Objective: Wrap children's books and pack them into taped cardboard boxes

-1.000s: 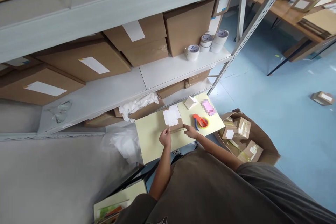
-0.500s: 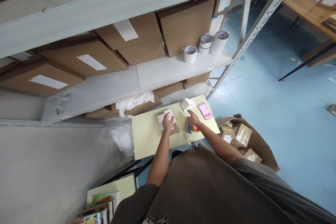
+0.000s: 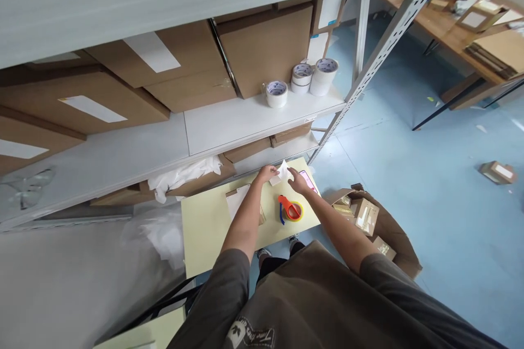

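Observation:
Both hands are at the far side of a pale yellow table (image 3: 204,229). My left hand (image 3: 268,173) is closed on the left edge of a white paper (image 3: 282,170). At the paper's right edge, my right hand (image 3: 296,180) has its fingers drawn together on it. A red tape dispenser (image 3: 291,210) with yellow tape and a blue strip lies nearer to me. Left of it is a small cardboard box (image 3: 262,217) with a white sheet (image 3: 236,200), partly hidden by my left forearm. The pink-screened phone (image 3: 308,179) lies beside my right hand.
A shelf (image 3: 229,120) beyond the table holds large cardboard boxes (image 3: 266,49) and white tape rolls (image 3: 276,94). An open carton (image 3: 399,234) of small boxes stands right of the table. White plastic (image 3: 164,237) hangs at the left. Another table (image 3: 446,24) stands far right.
My left hand has left the small box and moved right to the white paper. My right hand has moved off the dispenser to the paper, which is now lifted between them. The view has shifted.

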Demonstrator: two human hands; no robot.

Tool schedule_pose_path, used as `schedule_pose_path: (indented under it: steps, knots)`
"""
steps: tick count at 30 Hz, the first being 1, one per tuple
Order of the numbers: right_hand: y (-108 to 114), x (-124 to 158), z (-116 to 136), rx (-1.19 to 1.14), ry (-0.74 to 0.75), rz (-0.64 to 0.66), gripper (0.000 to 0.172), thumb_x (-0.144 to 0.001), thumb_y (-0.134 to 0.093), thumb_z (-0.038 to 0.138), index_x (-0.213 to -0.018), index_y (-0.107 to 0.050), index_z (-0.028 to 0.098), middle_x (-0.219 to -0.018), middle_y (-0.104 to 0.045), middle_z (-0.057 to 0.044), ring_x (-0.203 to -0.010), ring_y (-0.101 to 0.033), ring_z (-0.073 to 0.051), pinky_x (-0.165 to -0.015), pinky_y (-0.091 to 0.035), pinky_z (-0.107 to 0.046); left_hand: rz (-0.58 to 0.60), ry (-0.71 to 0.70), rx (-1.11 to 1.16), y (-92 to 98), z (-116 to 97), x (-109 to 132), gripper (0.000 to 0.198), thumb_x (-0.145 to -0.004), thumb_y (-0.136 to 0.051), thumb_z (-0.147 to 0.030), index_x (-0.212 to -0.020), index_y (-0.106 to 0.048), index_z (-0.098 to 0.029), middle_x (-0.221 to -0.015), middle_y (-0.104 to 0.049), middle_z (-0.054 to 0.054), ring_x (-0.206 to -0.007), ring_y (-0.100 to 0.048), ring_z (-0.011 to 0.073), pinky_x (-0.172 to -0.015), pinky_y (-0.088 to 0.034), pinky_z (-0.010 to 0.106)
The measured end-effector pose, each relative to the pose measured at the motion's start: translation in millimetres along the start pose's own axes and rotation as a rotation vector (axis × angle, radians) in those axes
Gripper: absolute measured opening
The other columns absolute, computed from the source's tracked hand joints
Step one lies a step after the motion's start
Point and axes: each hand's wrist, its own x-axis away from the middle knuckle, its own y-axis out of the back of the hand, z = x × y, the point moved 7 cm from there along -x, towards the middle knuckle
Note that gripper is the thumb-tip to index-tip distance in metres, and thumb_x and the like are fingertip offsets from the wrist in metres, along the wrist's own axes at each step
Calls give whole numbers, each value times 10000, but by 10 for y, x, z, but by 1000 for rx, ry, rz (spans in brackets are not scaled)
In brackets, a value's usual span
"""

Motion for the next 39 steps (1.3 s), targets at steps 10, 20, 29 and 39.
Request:
schedule_pose_path:
  steps: [10,20,29,39]
  knots:
    - [262,-464,488,179,230,309,165,-924,-754,263,-1070,-818,221,-1093,-819,-101,-1066,-722,-296,-992,-508,-413,142,-148,90,144,-140,188,377,-620,-930,-455,-847,-823,-174,-827,-774,48,-791,-676,214,-779,-512,312]
    - [732,-544,224,99,147,251,143,-846,-799,326,-812,-751,195,-816,-760,-66,-747,-611,-199,-684,-434,-280,177,-143,134,130,-188,74,388,-596,-942,-492,-721,-777,-164,-699,-743,23,-694,-651,186,-708,-497,296]
    - [1282,-309,115,-125,68,202,139,-856,-634,296,-860,-727,192,-847,-756,-36,-765,-641,-192,-715,-487,-280,-2,-95,168,183,-233,69,428,-676,-932,-368,-1044,-836,-172,-1129,-826,129,-1133,-741,314,-1022,-556,405]
    - [972,-151,1274,22,369,328,299,-798,-695,112,-1006,-853,258,-971,-833,-29,-901,-746,-243,-855,-531,-316,77,-184,308,266,-561,927,432,-705,-891,-385,-1059,-820,-150,-973,-811,75,-926,-743,238,-856,-570,340]
